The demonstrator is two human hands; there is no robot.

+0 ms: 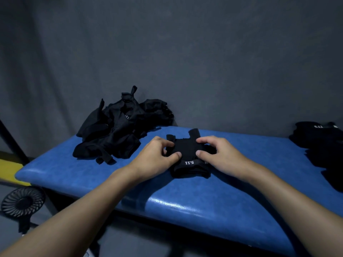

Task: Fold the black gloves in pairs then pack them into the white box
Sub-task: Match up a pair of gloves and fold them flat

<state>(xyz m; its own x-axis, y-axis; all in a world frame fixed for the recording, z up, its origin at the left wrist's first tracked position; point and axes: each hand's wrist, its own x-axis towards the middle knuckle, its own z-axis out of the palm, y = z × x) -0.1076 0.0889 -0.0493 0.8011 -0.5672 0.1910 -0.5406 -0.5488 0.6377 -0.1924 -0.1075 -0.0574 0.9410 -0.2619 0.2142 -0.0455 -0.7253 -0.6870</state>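
We are mid-fold on one pair of black fabric gloves, lying at the middle of the blue padded bench. Our left hand and right hand pinch its two sides, fingers curled into the cloth. Next, we judge, comes doubling it over neatly. The loose heap of black gloves waits at the left; no white box shows.

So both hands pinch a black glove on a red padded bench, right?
No: the head view shows the padded bench is blue, not red. The left hand and right hand do pinch the black glove on it.
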